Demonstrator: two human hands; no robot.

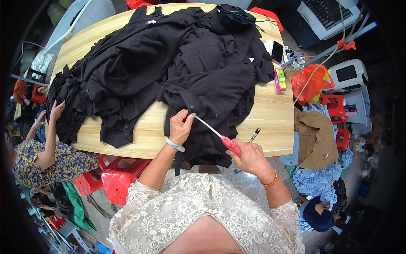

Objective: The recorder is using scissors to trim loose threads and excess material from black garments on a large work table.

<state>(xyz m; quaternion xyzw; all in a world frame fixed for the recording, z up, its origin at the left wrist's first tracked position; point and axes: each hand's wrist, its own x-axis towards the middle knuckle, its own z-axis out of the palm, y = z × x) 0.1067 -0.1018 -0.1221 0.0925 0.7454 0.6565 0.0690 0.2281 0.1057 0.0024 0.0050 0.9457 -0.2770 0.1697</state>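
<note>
Dark garments (127, 63) with buttons lie heaped over the wooden table (270, 127). At the near edge of the heap, my left hand (181, 128) pinches the cloth of a black garment (203, 91) close to a dark button (191, 107). My right hand (249, 158) grips the pinkish-red handle of a screwdriver-like tool (230, 145). Its thin metal shaft points up and left, and the tip reaches my left fingertips beside the button; its exact end is hard to make out. Small thread snips (254, 134) lie on the table just beyond my right hand.
A co-worker's hands (55, 111) are at the heap's left end. Red stools (122, 180) stand under the near left edge. A phone (277, 51) and a pink packet (280, 80) sit at the right. Beyond that edge are a red bag (311, 82) and piled clothes (317, 139).
</note>
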